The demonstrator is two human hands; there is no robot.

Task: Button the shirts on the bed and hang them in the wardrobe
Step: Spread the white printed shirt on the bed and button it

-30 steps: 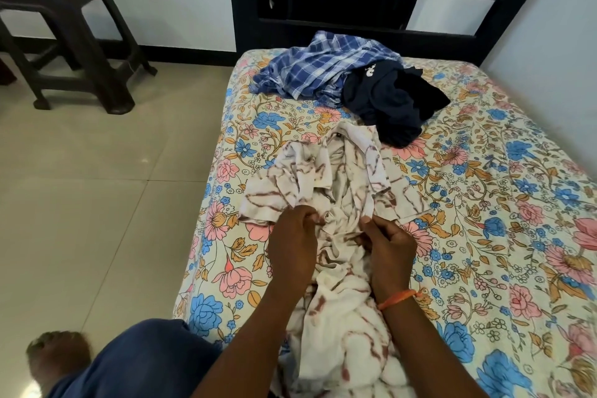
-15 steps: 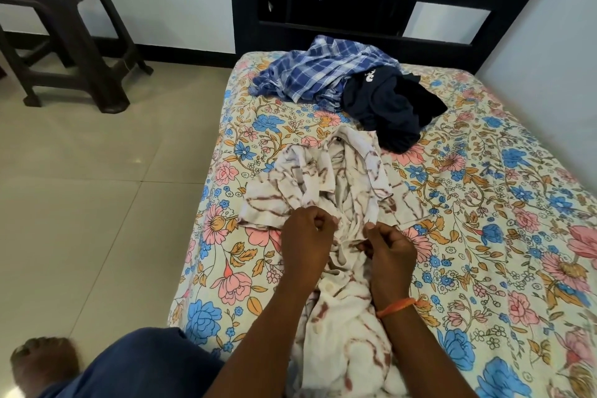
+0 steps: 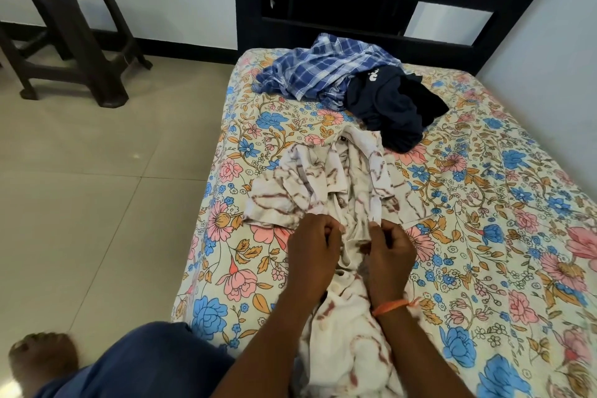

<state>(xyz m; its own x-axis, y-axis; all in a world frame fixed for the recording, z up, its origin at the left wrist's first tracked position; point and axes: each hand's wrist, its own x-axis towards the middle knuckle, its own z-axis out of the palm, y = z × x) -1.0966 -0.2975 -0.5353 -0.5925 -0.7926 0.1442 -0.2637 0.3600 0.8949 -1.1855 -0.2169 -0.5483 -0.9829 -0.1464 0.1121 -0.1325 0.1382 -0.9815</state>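
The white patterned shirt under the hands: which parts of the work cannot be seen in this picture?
- Head view: the button being worked on the white patterned shirt is hidden behind the left hand and right hand.
- Shirt hem: cut off by the bottom edge.
- Wardrobe: out of frame.

The white shirt [image 3: 326, 184] is soft, crumpled cloth with brown marbled streaks, lying on a matt floral cotton-like bedsheet [image 3: 484, 203]. The floor tiles [image 3: 97, 171] look smooth and faintly glossy — the stool [image 3: 64, 26] is probably moulded plastic.

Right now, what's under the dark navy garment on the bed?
The navy garment overlaps the blue checked shirt and lies on the floral bedsheet. Anything else beneath is covered.
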